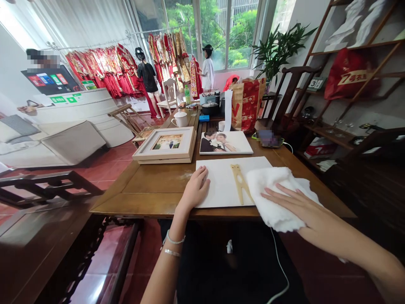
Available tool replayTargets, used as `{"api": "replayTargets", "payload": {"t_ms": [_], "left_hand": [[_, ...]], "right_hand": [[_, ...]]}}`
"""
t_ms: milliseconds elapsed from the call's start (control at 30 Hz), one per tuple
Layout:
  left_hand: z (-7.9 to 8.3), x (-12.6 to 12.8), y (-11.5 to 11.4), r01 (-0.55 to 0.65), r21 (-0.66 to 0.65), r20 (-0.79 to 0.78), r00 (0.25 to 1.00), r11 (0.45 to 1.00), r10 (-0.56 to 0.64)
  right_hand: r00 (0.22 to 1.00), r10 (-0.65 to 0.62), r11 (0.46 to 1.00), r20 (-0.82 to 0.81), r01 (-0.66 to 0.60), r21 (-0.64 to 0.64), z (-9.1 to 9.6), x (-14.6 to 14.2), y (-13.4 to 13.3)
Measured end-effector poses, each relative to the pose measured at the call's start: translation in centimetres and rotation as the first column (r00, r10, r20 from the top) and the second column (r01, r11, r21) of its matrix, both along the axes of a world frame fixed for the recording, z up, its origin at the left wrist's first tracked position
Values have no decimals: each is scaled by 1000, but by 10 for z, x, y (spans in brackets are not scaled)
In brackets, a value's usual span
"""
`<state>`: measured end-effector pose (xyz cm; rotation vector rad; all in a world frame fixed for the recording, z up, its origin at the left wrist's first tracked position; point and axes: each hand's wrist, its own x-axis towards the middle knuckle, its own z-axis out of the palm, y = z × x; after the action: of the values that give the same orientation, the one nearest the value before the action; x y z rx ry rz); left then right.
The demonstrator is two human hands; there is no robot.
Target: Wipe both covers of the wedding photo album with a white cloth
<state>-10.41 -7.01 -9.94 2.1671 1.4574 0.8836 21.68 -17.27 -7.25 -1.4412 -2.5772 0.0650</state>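
Note:
In front of me a white rectangular board [218, 181] lies flat at the table's near edge. My left hand [196, 188] rests on its left edge, open, with the fingers loosely bent and the thumb apart. Across the board's right side is a thick white towel [268, 181], its lower part hanging past the table edge. My right hand [292, 202] lies open on the towel, fingers stretched out and pressed flat. Between the hands, a pale wooden piece [237, 179] with two long legs lies on the board, its right leg touching the towel.
Behind the board are a wedding photo panel [226, 142], stacked frames [144, 154], a lidded white mug [181, 118] and a paper bag [248, 105] on the wooden table [152, 185]. A white cable [280, 270] hangs near my lap. Other people stand by clothes racks [104, 71].

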Motion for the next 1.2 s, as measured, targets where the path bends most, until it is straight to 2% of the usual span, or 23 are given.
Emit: {"api": "replayTargets", "payload": {"t_ms": [133,267,367,433,533,667,767,867,1000,1100,1200], "left_hand": [[1,0,-1,-2,-1,-7,1000,1000,2],[4,2,-1,-4,-15,-11,1000,1000,4],[5,2,-2,-5,-18,-7,1000,1000,5],[5,3,-1,-6,-20,-7,1000,1000,6],[3,2,-1,-4,-16,5,1000,1000,4],[2,1,-1,1,-11,9,1000,1000,-1],[2,2,-1,2,-18,-5,1000,1000,-2],[2,2,-1,-1,-10,4,1000,1000,1],[2,3,-1,-2,-11,-3,1000,1000,2],[2,3,0,-6,-22,-17,1000,1000,6],[1,3,0,-3,-24,-13,1000,1000,3]], "right_hand": [[985,-170,984,39,172,-41,5,-3,46],[926,-365,928,97,370,-47,10,-34,104],[917,-388,920,86,391,-22,12,-62,132],[929,-364,931,74,365,-2,11,-79,136],[948,-312,950,65,311,30,5,-92,121],[975,-222,972,31,219,82,-3,-84,84],[993,-121,987,7,120,105,0,-70,71],[991,-133,988,-11,133,75,9,-66,83],[974,-226,973,-10,226,42,18,-70,118],[962,-274,961,-21,275,36,19,-74,142],[958,-284,958,-34,285,24,17,-83,153]]}}
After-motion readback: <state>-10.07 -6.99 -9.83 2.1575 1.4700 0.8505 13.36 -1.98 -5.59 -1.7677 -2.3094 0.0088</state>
